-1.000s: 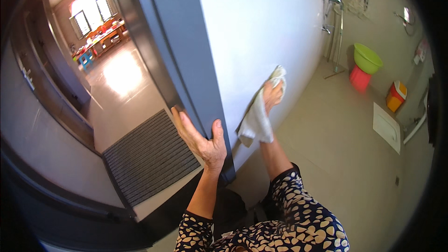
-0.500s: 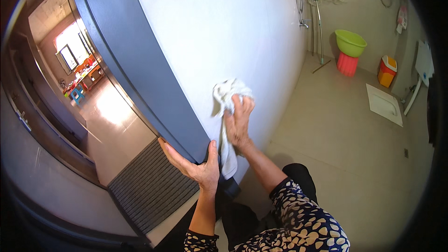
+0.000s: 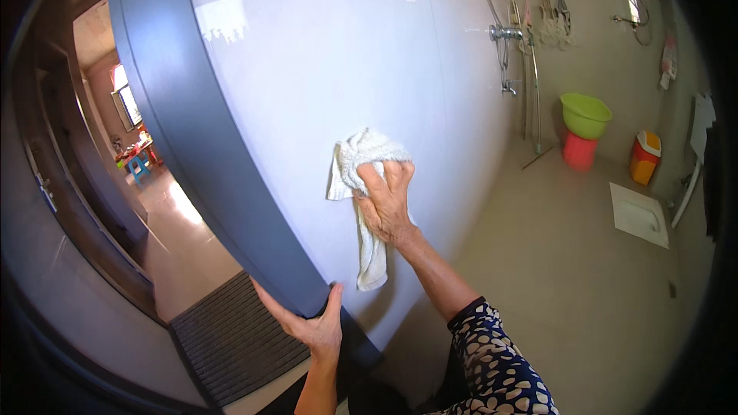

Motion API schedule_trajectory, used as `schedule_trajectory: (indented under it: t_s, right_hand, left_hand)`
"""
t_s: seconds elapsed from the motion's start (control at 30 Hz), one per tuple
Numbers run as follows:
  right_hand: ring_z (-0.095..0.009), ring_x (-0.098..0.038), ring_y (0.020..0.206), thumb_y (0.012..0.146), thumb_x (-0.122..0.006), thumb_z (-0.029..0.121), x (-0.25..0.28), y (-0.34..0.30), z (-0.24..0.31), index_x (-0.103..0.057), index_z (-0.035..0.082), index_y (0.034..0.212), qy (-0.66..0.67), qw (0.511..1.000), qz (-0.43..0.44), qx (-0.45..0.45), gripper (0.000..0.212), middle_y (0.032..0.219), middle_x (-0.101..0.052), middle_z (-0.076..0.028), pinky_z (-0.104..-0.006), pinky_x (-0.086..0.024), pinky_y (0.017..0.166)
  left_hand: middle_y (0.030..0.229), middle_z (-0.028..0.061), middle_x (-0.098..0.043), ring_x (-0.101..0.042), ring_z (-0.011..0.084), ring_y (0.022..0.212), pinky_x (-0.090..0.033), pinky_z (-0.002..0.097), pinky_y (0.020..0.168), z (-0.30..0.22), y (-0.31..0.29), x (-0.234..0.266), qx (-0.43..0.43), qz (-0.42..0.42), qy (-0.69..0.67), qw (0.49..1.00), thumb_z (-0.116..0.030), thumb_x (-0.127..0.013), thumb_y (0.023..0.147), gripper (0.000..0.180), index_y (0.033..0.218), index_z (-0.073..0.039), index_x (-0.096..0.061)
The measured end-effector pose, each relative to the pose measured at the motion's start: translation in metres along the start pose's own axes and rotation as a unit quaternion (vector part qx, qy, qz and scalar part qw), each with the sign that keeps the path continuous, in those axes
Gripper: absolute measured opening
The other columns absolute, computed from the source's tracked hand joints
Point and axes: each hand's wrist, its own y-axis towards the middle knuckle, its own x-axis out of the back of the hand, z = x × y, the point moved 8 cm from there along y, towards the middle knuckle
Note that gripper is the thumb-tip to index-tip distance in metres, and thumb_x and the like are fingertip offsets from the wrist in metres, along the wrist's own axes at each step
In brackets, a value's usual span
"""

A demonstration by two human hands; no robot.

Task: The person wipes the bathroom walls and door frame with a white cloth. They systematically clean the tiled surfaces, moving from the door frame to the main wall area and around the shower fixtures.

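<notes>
My right hand (image 3: 388, 204) presses a bunched white cloth (image 3: 369, 147) against the pale glossy wall (image 3: 330, 69). One long end of the cloth hangs down below my palm, and a corner of it spreads out to the left. Lower and to the left, my left hand (image 3: 314, 332) grips the blue-grey door frame (image 3: 223, 154), thumb on the wall side and fingers round the doorway side. Some of those fingers are partly hidden by the frame's edge.
A dark ribbed mat (image 3: 238, 338) lies in the doorway. On the right stand a green basin (image 3: 586, 117) on a red stool (image 3: 579, 152), an orange-and-yellow bin (image 3: 646, 157) and a floor-level squat toilet (image 3: 639, 215). A shower tap (image 3: 506, 33) sticks out from the wall.
The view has shifted, showing more of the upper wall. My right hand and the cloth are farther from the frame's lower end, and the cloth is spread wider. My left hand still grips the frame.
</notes>
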Motion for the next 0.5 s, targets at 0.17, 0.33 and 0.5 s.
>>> schedule_trajectory:
  t_s: [0.17, 0.33, 0.5]
  right_hand:
    - [-0.032, -0.034, 0.097, 0.079, -0.059, 0.014, 0.003, 0.055, -0.049, -0.048, 0.006, 0.12, 0.025, 1.0, 0.008, 0.016, 0.043, 0.108, -0.04, -0.016, -0.0467, -0.027, 0.092]
    - [-0.032, -0.035, 0.105, 0.081, -0.057, 0.013, 0.011, 0.075, -0.124, -0.051, 0.006, 0.122, 0.011, 0.996, -0.063, -0.065, 0.042, 0.111, -0.043, -0.016, -0.045, -0.028, 0.095]
    - [-0.035, -0.032, 0.112, 0.088, -0.052, 0.018, 0.023, 0.081, -0.23, -0.047, 0.007, 0.13, 0.007, 0.983, -0.099, -0.155, 0.044, 0.121, -0.042, -0.017, -0.0452, -0.026, 0.1]
  left_hand:
    - [0.138, 0.0229, -0.032, -0.035, 0.0348, 0.127, -0.025, 0.0426, 0.106, -0.001, -0.003, 0.004, -0.043, -0.034, 0.055, 0.997, 0.0, -0.082, 0.052, 0.112, 0.143, 0.004, -0.015]
    - [0.141, 0.022, -0.028, -0.032, 0.0344, 0.129, -0.023, 0.0415, 0.108, 0.007, -0.011, 0.01, -0.026, -0.05, 0.093, 0.994, 0.0, -0.079, 0.053, 0.114, 0.144, 0.002, -0.01]
    - [0.139, 0.0217, -0.027, -0.028, 0.0346, 0.13, -0.022, 0.045, 0.107, 0.009, -0.016, 0.01, -0.022, -0.077, 0.158, 0.984, -0.012, -0.077, 0.055, 0.112, 0.144, 0.0, -0.01]
